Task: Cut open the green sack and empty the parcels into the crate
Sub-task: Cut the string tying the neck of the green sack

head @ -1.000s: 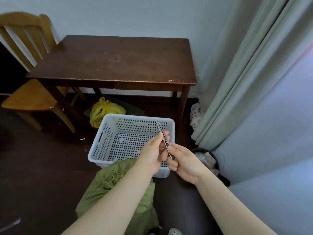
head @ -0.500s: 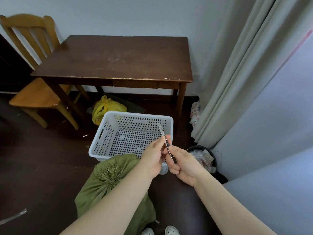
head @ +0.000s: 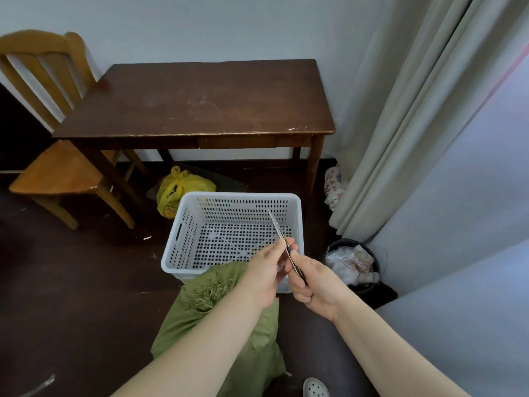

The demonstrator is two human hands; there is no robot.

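Your right hand (head: 315, 282) is closed around the scissors' (head: 283, 242) handle, while your left hand (head: 266, 270) pinches them near the pivot. The green sack (head: 229, 339) slumps at six o'clock, touching the empty white crate (head: 183, 233). It looks soft and floppy; grasp the frayed, bunched neck to cut.

A crumpled olive-green woven fabric sack (head: 229, 333) lies on the dark floor, its frayed, gathered mouth touching the near wall of a white perforated rectangular plastic crate (head: 183, 239), which stands upright and holds no parcels. Slim metal scissors with dark handles (head: 282, 242) point blades-up above the crate, closed.
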